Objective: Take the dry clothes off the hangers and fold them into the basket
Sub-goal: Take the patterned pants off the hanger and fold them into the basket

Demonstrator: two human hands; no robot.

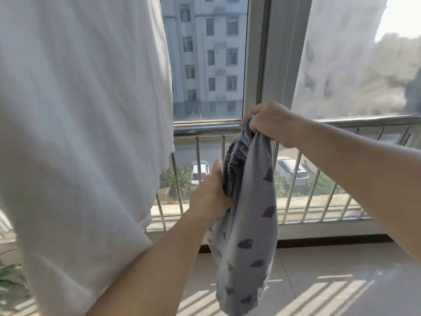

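The left hand [210, 195] is closed on the gathered elastic waistband of a grey cotton garment with dark purple prints [248, 236], which hangs down between both hands. Higher, the right hand [268, 123] grips its top edge in a fist. Left of the hands hangs a large white cloth [79, 122]; behind them stands a steel railing [205, 128].

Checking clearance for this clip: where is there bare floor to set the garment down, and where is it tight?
Bare tiled floor lies open right of the grey patterned garment, bordered by the railing behind. It is crowded on the left: the hanging white cloth fills that side, close beside the left hand. The right hand grips the waistband.
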